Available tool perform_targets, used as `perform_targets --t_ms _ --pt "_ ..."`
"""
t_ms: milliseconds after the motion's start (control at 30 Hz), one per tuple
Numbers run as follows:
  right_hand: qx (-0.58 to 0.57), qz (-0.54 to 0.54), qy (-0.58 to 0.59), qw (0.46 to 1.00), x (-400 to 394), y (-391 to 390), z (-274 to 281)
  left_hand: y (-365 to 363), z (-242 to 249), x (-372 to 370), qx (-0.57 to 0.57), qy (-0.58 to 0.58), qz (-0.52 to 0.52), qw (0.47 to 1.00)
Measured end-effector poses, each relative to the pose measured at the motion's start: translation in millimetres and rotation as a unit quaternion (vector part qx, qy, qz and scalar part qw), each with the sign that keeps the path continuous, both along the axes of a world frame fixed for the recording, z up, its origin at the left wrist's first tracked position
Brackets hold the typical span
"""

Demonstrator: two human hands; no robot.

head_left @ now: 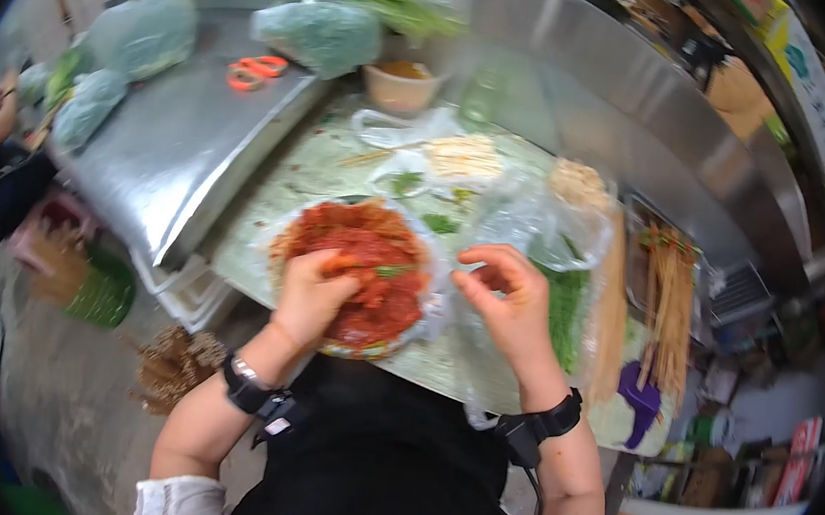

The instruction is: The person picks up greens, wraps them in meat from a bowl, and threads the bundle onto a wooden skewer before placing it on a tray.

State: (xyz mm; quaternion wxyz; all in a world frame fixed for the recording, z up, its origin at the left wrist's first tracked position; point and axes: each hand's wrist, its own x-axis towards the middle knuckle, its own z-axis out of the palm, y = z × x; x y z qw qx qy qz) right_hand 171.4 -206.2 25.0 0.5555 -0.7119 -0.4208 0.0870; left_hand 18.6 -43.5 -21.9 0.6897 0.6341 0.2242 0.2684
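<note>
A bowl (374,354) lined with thin plastic stands near the table's front edge, filled with meat pieces (383,300) in a thick red sauce. My left hand (313,297) reaches over the bowl's left side, its stained fingers closed on some of the red-sauced meat. A green leafy bit (393,271) lies on top of the meat. To the right of the bowl, my right hand (510,308) hovers with bent fingers, thumb and forefinger tips slightly apart and nothing visible between them. Clear plastic bags (496,226) lie beyond and beneath it.
Pale sticks (463,157) lie behind the bowl. Green vegetables (564,314) and long skewers (612,309) are at the right, beside a metal tray of loaded skewers (667,294). Orange-handled scissors (254,72) rest on a steel lid (205,125) at left. A tub (402,91) stands behind.
</note>
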Motion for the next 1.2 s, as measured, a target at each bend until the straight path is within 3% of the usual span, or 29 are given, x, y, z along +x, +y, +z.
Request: perform_targets --t_ms 100,167,233,267,333,433,600,700,767,833,900,1000,1200 --pt "-0.035 -0.166 0.062 0.984 64 -66 -3 -4 8 0 -0.081 -0.022 -0.015 0.996" --pt "-0.098 -0.233 -0.006 0.967 111 -116 -11 -6 6 1 -0.098 -0.044 -0.02 0.994" --pt "-0.269 -0.341 -0.217 0.874 156 -161 -41 -4 -1 1 -0.09 -0.05 -0.019 0.994" --pt "-0.269 -0.349 -0.22 0.87 163 -167 -46 -3 -3 2 -0.09 -0.055 -0.026 0.994" --pt "-0.468 -0.332 -0.178 0.799 174 -179 -55 -3 -4 2 -0.08 -0.049 -0.016 0.995" --pt "-0.484 -0.35 -0.186 0.78 188 -179 -72 -3 -3 1 -0.073 -0.046 -0.005 0.996" --pt "-0.488 -0.312 -0.056 0.813 192 -182 -51 -5 0 0 -0.089 -0.044 -0.007 0.995" --pt "-0.455 -0.32 -0.023 0.831 186 -185 -37 -6 3 1 -0.088 -0.045 -0.002 0.995" --pt "-0.412 -0.327 -0.157 0.836 180 -188 -24 -4 0 -1 -0.09 -0.062 0.0 0.994" --pt "-0.308 -0.314 -0.138 0.888 171 -191 4 -5 3 -2 -0.112 -0.072 0.008 0.991" --pt "-0.155 -0.285 0.073 0.943 131 -177 59 -6 4 -4 -0.134 -0.079 0.023 0.987" --pt "0.091 -0.2 0.184 0.958 95 -157 69 -11 11 2 -0.213 -0.129 0.035 0.968" --pt "0.23 -0.114 0.285 0.923 2 -63 17 -17 8 14 -0.308 -0.186 0.042 0.932"
